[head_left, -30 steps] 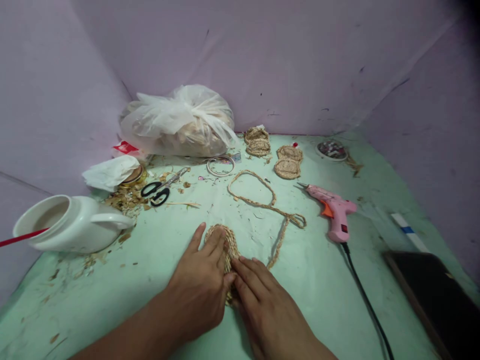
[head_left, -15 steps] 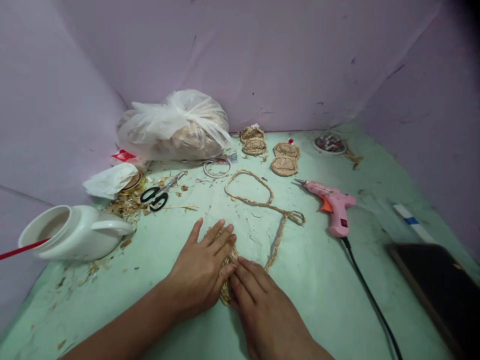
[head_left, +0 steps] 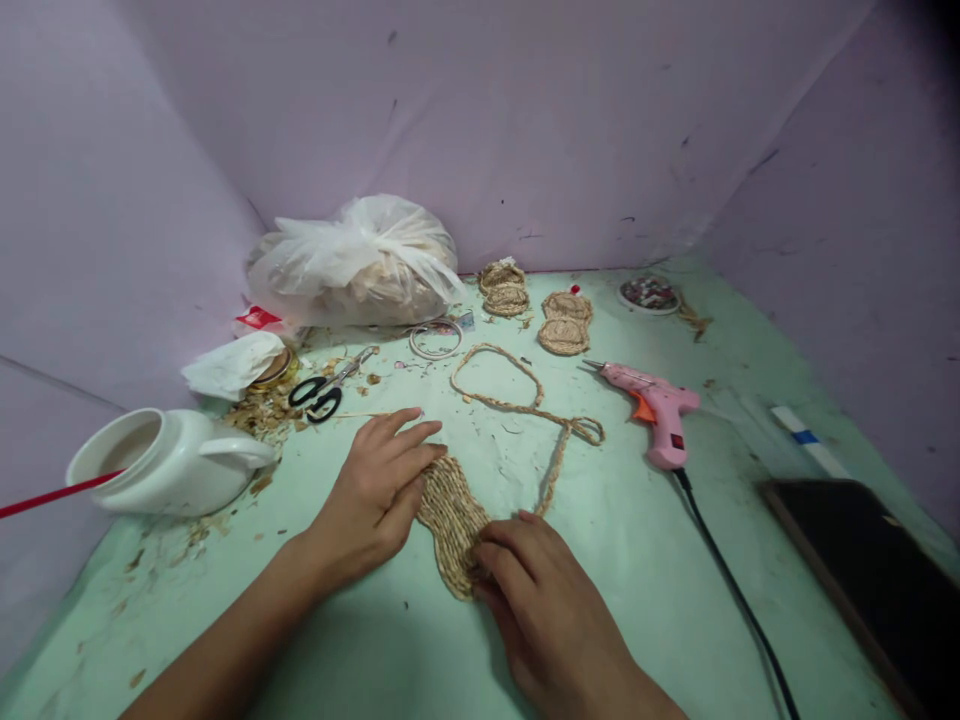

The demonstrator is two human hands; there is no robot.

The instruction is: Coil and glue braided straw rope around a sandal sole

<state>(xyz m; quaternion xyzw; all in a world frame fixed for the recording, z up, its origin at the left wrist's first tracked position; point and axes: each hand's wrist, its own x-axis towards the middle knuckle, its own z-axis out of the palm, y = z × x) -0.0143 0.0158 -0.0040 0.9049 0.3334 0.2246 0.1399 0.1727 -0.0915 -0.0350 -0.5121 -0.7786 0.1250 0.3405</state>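
A flat sole-shaped mat of braided straw (head_left: 452,515) lies on the green table in front of me. My left hand (head_left: 379,482) rests flat beside its left edge, fingers spread and pointing right, touching the upper end. My right hand (head_left: 536,590) lies with bent fingers on the lower right part of the mat, pressing it down. From the mat a braided straw cord (head_left: 534,408) runs up and right into a loose loop.
A pink glue gun (head_left: 654,408) with a black cable lies to the right. Scissors (head_left: 325,388), a white jug (head_left: 169,460) on its side, a plastic bag (head_left: 360,262), small woven pieces (head_left: 564,322), a metal ring (head_left: 435,340) and a dark board (head_left: 870,570) surround the work.
My left hand slid off the mat to its left side, uncovering the woven piece. My right hand curled its fingers and stayed on the lower end. The view shifted slightly.
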